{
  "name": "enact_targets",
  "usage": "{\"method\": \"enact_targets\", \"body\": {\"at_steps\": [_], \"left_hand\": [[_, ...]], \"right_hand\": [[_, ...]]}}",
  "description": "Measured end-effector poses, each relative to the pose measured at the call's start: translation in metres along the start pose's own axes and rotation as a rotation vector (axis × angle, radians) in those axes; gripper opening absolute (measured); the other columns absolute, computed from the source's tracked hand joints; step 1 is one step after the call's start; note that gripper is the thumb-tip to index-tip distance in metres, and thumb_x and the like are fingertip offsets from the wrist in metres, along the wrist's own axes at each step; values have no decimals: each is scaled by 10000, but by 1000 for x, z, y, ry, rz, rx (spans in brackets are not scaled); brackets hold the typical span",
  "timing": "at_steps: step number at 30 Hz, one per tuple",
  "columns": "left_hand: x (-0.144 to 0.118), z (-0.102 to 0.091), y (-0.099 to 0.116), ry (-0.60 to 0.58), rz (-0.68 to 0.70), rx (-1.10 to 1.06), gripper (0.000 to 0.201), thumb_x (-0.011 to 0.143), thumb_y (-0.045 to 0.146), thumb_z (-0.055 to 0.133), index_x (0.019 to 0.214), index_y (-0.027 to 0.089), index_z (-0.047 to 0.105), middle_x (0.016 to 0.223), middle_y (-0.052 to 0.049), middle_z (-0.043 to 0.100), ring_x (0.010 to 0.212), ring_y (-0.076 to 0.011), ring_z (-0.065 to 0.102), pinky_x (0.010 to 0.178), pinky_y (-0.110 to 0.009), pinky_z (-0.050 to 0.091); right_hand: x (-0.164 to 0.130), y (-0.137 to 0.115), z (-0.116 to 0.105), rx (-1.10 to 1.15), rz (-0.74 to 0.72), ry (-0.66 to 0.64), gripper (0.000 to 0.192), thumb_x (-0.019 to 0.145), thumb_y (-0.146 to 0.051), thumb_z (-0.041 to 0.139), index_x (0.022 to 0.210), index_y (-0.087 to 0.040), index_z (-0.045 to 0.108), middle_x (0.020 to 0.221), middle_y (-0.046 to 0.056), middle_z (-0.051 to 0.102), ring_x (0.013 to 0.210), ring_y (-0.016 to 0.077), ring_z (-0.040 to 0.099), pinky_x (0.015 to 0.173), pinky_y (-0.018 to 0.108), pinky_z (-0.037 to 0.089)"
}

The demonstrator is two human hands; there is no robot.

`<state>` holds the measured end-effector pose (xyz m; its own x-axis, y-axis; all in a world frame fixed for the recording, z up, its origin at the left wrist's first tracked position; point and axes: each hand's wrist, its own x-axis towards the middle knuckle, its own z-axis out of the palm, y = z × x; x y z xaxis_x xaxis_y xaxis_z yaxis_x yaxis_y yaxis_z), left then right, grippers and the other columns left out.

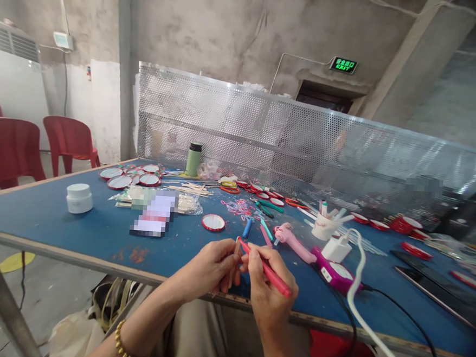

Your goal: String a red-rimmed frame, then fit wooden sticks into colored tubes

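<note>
My right hand [269, 281] grips a red pen-like tool [265, 268], its tip pointing up and left toward my left hand. My left hand [211, 266] pinches a thin wooden stick [236, 254] upright between thumb and fingers. The two hands meet just above the near edge of the blue table [48, 214]. A small round red-rimmed mirror [213, 222] lies on the table just beyond my hands.
Several red-rimmed round mirrors [134, 178], wooden sticks, scissors and pens litter the far side. A white jar [79, 198] stands at left, a green flask [193, 159] at the back, a pink glue gun [294, 241], a purple timer with white charger [337, 264] at right. Red chairs [69, 139] stand left.
</note>
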<state>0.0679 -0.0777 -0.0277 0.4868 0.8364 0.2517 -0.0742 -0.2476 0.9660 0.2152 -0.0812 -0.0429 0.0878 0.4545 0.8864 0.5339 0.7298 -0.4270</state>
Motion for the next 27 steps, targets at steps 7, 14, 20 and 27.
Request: {"method": "enact_targets", "body": {"at_steps": [7, 14, 20, 27], "left_hand": [[0, 0, 0, -2, 4, -6, 371, 952, 511, 457, 799, 175, 493, 615, 34, 537, 440, -52, 443, 378, -138, 336], [0, 0, -1, -5, 13, 3, 360, 950, 508, 454, 806, 179, 480, 643, 23, 565, 433, -51, 446, 368, -141, 334], [-1, 0, 0, 0, 12, 8, 358, 959, 490, 449, 793, 176, 493, 588, 42, 515, 437, -56, 441, 377, -141, 334], [0, 0, -1, -7, 13, 3, 353, 955, 499, 452, 810, 179, 483, 648, 27, 561, 445, -53, 455, 380, -142, 341]], "right_hand": [[0, 0, 0, 6, 1, 1, 139, 947, -216, 552, 867, -189, 663, 717, -7, 692, 569, 116, 651, 592, 220, 535], [0, -2, -1, 24, 5, 19, 124, 943, -198, 561, 867, -187, 658, 712, -18, 682, 538, 98, 632, 574, 206, 521], [1, 0, 0, 10, -23, -7, 124, 941, -181, 555, 872, -187, 658, 722, -15, 682, 576, 104, 641, 596, 209, 524], [0, -1, 0, 20, 20, 21, 131, 946, -216, 558, 873, -185, 663, 727, 0, 692, 545, 108, 633, 565, 216, 532]]}}
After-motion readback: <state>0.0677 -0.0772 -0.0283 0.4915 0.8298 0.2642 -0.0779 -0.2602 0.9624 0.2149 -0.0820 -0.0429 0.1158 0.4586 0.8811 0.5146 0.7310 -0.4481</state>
